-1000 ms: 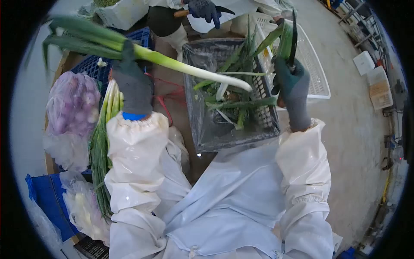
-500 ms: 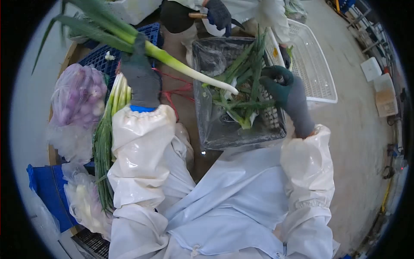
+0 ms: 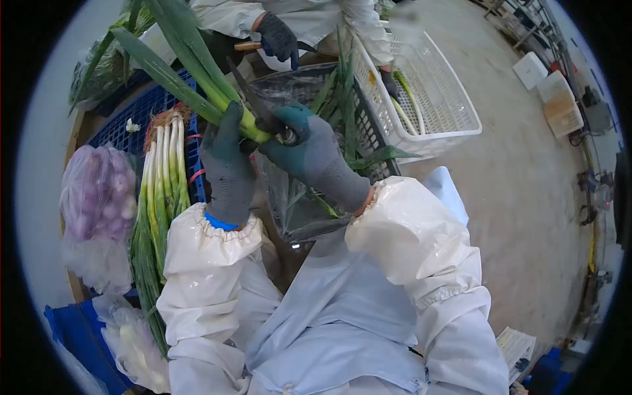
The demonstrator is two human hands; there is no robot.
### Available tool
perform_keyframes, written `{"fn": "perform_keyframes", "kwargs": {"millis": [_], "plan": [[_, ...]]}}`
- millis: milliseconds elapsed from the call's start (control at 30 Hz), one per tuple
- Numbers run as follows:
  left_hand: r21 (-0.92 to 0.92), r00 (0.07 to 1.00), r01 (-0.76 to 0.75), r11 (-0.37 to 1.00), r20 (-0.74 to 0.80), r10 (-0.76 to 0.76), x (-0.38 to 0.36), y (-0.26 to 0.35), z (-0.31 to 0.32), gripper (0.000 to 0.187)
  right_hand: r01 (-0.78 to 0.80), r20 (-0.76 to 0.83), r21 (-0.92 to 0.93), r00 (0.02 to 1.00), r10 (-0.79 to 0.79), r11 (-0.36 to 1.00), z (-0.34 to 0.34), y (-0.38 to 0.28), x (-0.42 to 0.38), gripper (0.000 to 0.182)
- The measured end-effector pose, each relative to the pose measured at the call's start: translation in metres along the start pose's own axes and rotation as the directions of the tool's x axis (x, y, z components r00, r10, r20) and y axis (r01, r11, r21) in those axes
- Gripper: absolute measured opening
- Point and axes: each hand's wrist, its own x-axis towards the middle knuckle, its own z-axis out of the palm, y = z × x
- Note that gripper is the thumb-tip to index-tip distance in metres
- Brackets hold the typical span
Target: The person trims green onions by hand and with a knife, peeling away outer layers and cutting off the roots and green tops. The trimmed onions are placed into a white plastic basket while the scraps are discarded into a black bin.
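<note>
My left hand [image 3: 230,161], in a grey and green glove, is closed round a green onion stalk [image 3: 220,99] whose long leaves reach up to the upper left. Close beside it, my right hand [image 3: 316,148] holds a knife [image 3: 253,99], its blade against the stalk and pointing up and left. The stalk's lower end is hidden behind the gloves. Beneath my hands stands a dark crate [image 3: 283,217] lined with clear plastic, with green leaves [image 3: 339,99] in it. A bundle of green onions [image 3: 161,178] lies left of my left hand, roots at the top.
A co-worker's gloved hand [image 3: 278,39] holds a wooden-handled blade at the top. Their other hand [image 3: 390,85] is at a white basket [image 3: 454,135] with green onions inside. Bagged purple onions [image 3: 99,191] and a blue pallet [image 3: 118,128] are at left.
My right hand has moved left from over the crate to my left hand, bringing the knife to the stalk. The stalk's white end no longer shows. The view has shifted.
</note>
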Motion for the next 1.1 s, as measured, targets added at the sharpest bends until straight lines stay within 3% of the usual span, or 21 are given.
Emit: {"fn": "perform_keyframes", "kwargs": {"millis": [67, 133, 200, 300, 333, 367, 433, 600, 700, 767, 833, 900, 967, 1033, 1067, 1100], "plan": [[-0.277, 0.997, 0.071, 0.958, 0.000, -0.074, 0.001, -0.003, 0.001, 0.053, -0.006, 0.023, -0.015, 1.000, 0.006, 1.000, -0.001, 0.002, -0.001, 0.038], [-0.191, 0.999, -0.025, 0.981, -0.024, 0.021, 0.000, -0.004, 0.001, 0.040, 0.006, 0.066, -0.051, 0.998, -0.003, 0.999, -0.005, -0.001, 0.000, 0.035], [0.264, 0.960, -0.273, 0.925, 0.008, 0.282, -0.003, -0.005, 0.002, 0.025, -0.009, 0.119, -0.131, 0.993, 0.025, 0.991, -0.009, -0.008, 0.000, 0.033], [0.274, 0.940, -0.322, 0.906, -0.017, 0.340, -0.001, -0.013, 0.004, 0.025, -0.004, 0.138, -0.125, 0.990, 0.021, 0.992, -0.007, -0.007, -0.001, 0.032], [-0.178, 0.998, -0.057, 0.982, -0.044, 0.050, 0.000, -0.002, 0.009, 0.026, 0.001, 0.133, -0.098, 0.991, 0.012, 0.995, -0.005, -0.006, -0.002, 0.031], [-0.617, 0.967, 0.152, 0.772, -0.068, -0.245, 0.001, 0.009, 0.014, 0.027, 0.011, 0.111, -0.078, 0.994, -0.003, 0.997, -0.004, -0.005, -0.003, 0.031], [-0.618, 0.934, 0.239, 0.749, -0.063, -0.351, 0.008, 0.021, 0.013, 0.039, 0.034, 0.069, -0.047, 0.997, -0.031, 0.998, -0.003, -0.004, -0.004, 0.031], [-0.652, 0.953, 0.114, 0.750, -0.143, -0.269, 0.024, 0.014, -0.003, 0.021, -0.013, 0.104, -0.108, 0.994, 0.025, 0.994, -0.009, -0.018, -0.009, 0.029], [-0.708, 0.926, 0.177, 0.683, -0.115, -0.359, 0.046, -0.018, -0.031, 0.029, -0.201, 0.169, 0.030, 0.966, 0.193, 0.979, -0.019, -0.023, -0.012, 0.027], [-0.505, 0.949, 0.009, 0.863, -0.268, -0.167, 0.053, -0.032, -0.042, 0.027, -0.436, 0.148, 0.054, 0.893, 0.424, 0.898, -0.034, -0.034, -0.009, 0.020], [-0.654, 0.884, 0.125, 0.747, -0.269, -0.383, 0.063, -0.026, -0.059, 0.027, -0.566, 0.103, 0.108, 0.824, 0.557, 0.817, -0.052, -0.045, -0.003, 0.016], [-0.253, 0.939, -0.101, 0.962, -0.344, 0.008, 0.060, -0.049, -0.074, 0.026, -0.478, -0.062, 0.105, 0.872, 0.485, 0.872, -0.069, -0.035, 0.001, 0.011], [-0.348, 0.918, -0.049, 0.936, -0.385, -0.096, 0.065, -0.051, -0.081, 0.025, -0.381, -0.080, 0.268, 0.906, 0.415, 0.885, -0.093, -0.033, 0.005, 0.008], [-0.475, 0.874, 0.008, 0.880, -0.424, -0.237, 0.071, -0.046, -0.087, 0.023, -0.397, -0.158, 0.356, 0.867, 0.473, 0.846, -0.109, -0.046, 0.010, 0.007], [-0.546, 0.844, 0.034, 0.837, -0.433, -0.317, 0.072, -0.043, -0.087, 0.023, -0.323, -0.199, 0.361, 0.890, 0.410, 0.875, -0.113, -0.058, 0.011, 0.010], [-0.503, 0.851, 0.008, 0.864, -0.451, -0.270, 0.069, -0.046, -0.085, 0.023, -0.272, -0.222, 0.376, 0.901, 0.372, 0.886, -0.120, -0.062, 0.009, 0.011]]}}
